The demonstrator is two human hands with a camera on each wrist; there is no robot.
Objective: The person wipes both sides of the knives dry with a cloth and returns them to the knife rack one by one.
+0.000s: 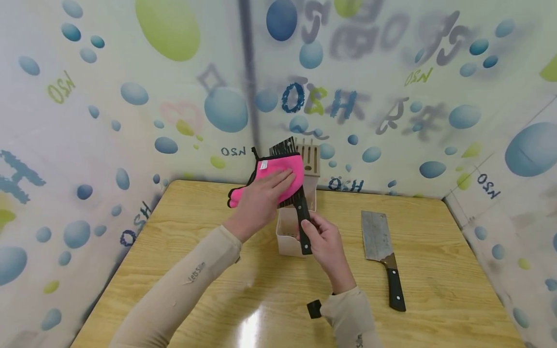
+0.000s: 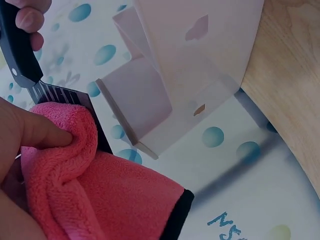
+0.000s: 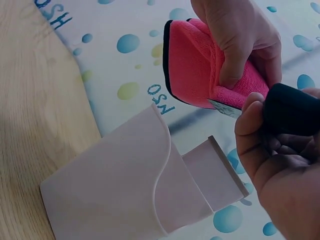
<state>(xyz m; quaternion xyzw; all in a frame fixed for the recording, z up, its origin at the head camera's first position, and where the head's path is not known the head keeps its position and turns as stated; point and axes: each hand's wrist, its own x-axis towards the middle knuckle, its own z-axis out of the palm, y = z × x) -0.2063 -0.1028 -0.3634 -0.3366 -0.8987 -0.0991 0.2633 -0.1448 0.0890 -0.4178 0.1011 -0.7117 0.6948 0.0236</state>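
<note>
Left hand [image 1: 263,200]: closed in a pinch on a pink cloth [image 1: 278,163], thumb on one face, fingers on the other. Cloth lies folded over the blade of a knife [image 1: 300,207]; dark, pale-striped blade shows past the cloth at both ends. Black edging on cloth, small white label at its 11 o'clock corner.

Right hand [image 1: 324,241]: fingers curled round the knife's black handle, which points between 5 and 6 o'clock. Left hand sits at 10 o'clock from right.

Knife is held up in front of a pale knife holder [image 1: 289,245]; holder's slotted top shows at 2 o'clock from the cloth, its open lower pocket below, partly behind handle and right hand.

Cleaver [image 1: 377,237] flat on the wood-grain table [image 1: 444,270], at 4 o'clock from the knife, well apart from both hands; blade toward 11, black handle toward 5. Wall [image 1: 391,43] at 12 o'clock: blue and green drops, lettering.
</note>
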